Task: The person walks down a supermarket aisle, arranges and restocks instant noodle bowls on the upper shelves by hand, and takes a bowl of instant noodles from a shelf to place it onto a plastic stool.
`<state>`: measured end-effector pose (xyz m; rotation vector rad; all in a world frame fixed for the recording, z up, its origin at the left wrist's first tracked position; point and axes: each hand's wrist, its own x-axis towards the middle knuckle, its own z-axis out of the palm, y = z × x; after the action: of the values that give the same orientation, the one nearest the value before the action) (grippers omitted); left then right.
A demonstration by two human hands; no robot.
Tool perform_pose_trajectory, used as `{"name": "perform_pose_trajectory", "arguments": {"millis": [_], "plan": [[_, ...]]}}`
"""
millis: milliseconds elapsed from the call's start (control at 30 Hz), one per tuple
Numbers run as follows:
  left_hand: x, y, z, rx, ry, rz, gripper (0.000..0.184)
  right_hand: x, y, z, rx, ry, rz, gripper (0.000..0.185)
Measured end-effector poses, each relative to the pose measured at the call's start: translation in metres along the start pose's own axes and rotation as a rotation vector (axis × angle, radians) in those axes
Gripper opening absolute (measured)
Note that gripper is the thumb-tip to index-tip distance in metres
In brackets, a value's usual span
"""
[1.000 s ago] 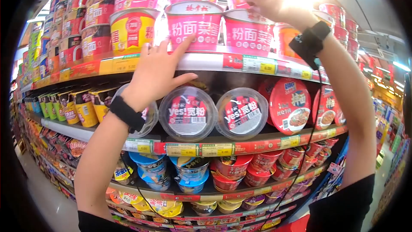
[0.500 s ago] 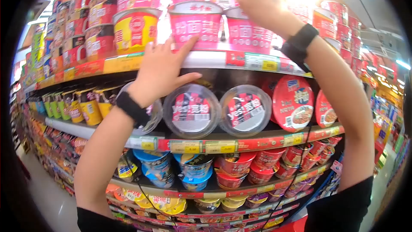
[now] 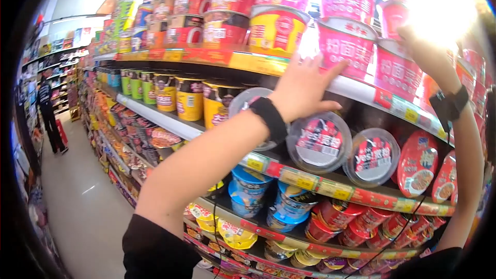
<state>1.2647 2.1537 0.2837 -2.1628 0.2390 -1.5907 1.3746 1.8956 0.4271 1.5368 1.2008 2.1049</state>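
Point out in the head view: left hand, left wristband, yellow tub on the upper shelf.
Left hand [image 3: 303,89]: head view, back of the hand.
Left wristband [image 3: 269,118]: head view, outer face of the band.
Yellow tub [image 3: 277,31]: head view, front side wall.

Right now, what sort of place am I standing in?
Most likely a supermarket or similar shop: there are stacked pink tubs, price labels along the shelf edges, and a long aisle running alongside.
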Motion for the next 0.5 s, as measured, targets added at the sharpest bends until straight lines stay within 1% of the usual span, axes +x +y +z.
{"name": "perform_pose_trajectory", "arguments": {"millis": [33,133,167,233,333,367,433,467,500], "plan": [[0.0,-0.001,0.003,-0.03,-0.001,-0.009,0.082,0.005,-0.003,-0.007,0.032,-0.044,0.018,0.021],[-0.003,-0.002,0.004,-0.055,0.027,-0.015,0.083,0.004,0.002,0.009,-0.002,-0.04,0.027,0.024],[-0.004,-0.001,0.004,-0.063,0.024,-0.023,0.083,0.005,-0.001,0.007,-0.003,-0.099,0.073,0.026],[-0.005,-0.001,0.005,-0.073,0.044,-0.026,0.083,0.005,-0.003,0.007,0.024,-0.077,0.088,0.027],[-0.005,-0.002,0.007,-0.078,0.083,-0.027,0.082,0.015,-0.006,0.005,0.038,-0.238,0.26,0.027],[-0.006,-0.001,0.007,-0.084,0.092,-0.026,0.081,0.022,-0.011,-0.002,0.034,-0.323,0.313,0.027],[-0.008,-0.001,0.009,-0.087,0.111,-0.027,0.081,0.024,-0.012,-0.003,0.012,-0.357,0.329,0.025],[-0.006,-0.001,0.009,-0.088,0.125,-0.024,0.08,0.02,-0.01,0.002,-0.005,-0.304,0.292,0.023],[-0.006,-0.001,0.009,-0.097,0.119,-0.02,0.079,0.02,-0.009,0.001,-0.023,-0.299,0.284,0.022]]}}
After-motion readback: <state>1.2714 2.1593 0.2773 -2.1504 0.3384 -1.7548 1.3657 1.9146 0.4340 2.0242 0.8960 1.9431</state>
